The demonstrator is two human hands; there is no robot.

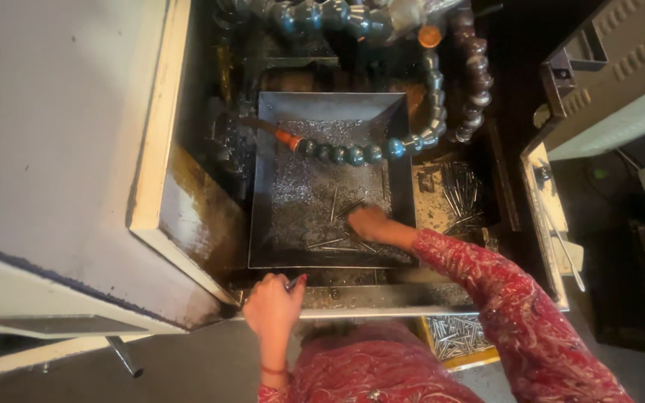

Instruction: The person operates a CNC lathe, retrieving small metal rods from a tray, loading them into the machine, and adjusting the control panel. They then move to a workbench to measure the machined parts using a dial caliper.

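while reaching into perforated metal tray [263, 186], right hand [367, 222] down among loose metal pins [335, 240], grip on them hidden, cannot tell; left hand [272, 304] clenched around thin rod [293, 281] at front ledge, bracing; segmented coolant hose [352, 152] lying across tray.

The light is dim and warm, brightest on the pale cream machine housing [61, 149] that fills the left side, its painted edge worn and stained brown where it meets the dark, oily interior of the machine. Segmented coolant hoses [434, 97] of dark blue-green beads curl across the top of that cavity, and a grey ribbed cover [621, 60] with a pale panel below it stands at the upper right. Below lies a dull grey floor [188, 366], with a yellow-rimmed bin of metal pins [457, 339] near the bottom edge.
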